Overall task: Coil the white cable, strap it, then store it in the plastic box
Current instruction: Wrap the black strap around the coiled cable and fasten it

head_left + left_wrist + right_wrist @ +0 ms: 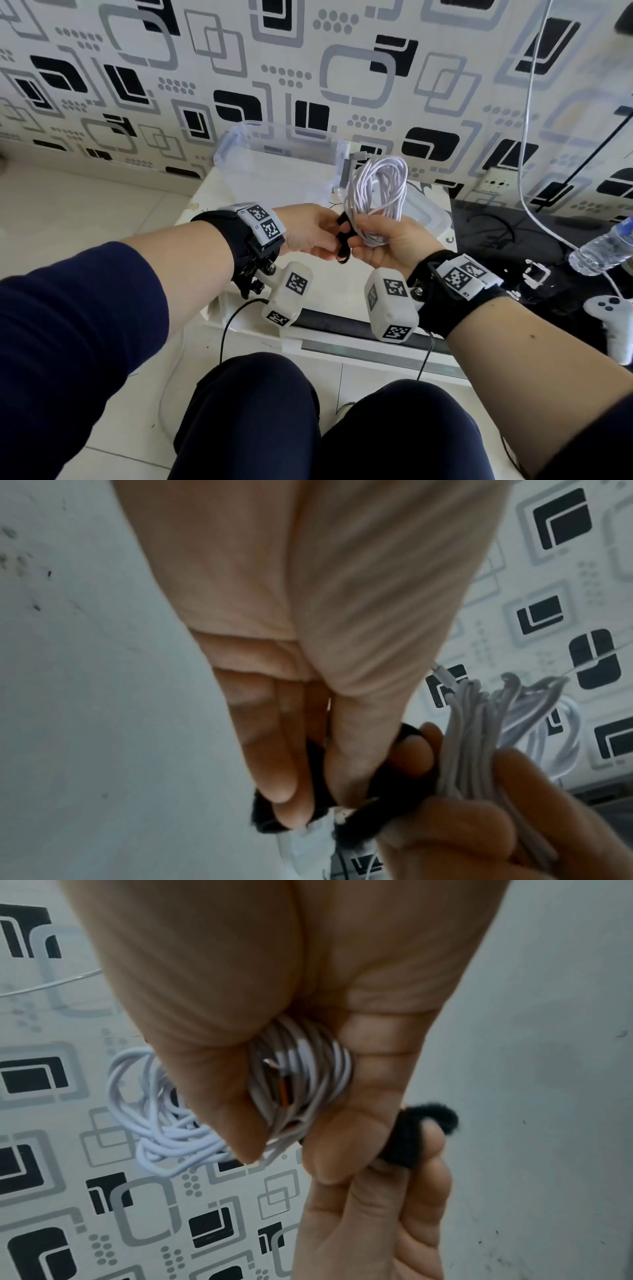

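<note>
The coiled white cable [378,193] stands up out of my right hand [387,248], which grips the bundle at its lower end; the same coil [301,1074] fills that fist in the right wrist view. A black strap [342,240] lies against the bundle between both hands. My left hand [308,233] pinches the strap [383,802] with thumb and fingers. The strap's fuzzy end [421,1134] curls over a left finger. The clear plastic box [277,161] stands open on the white table just behind the hands.
The box lid [428,212] lies on the table [219,195] to the right of the box. A water bottle [603,246] and a white controller [613,322] sit on the dark surface at right. Another white cord [525,137] hangs down the patterned wall.
</note>
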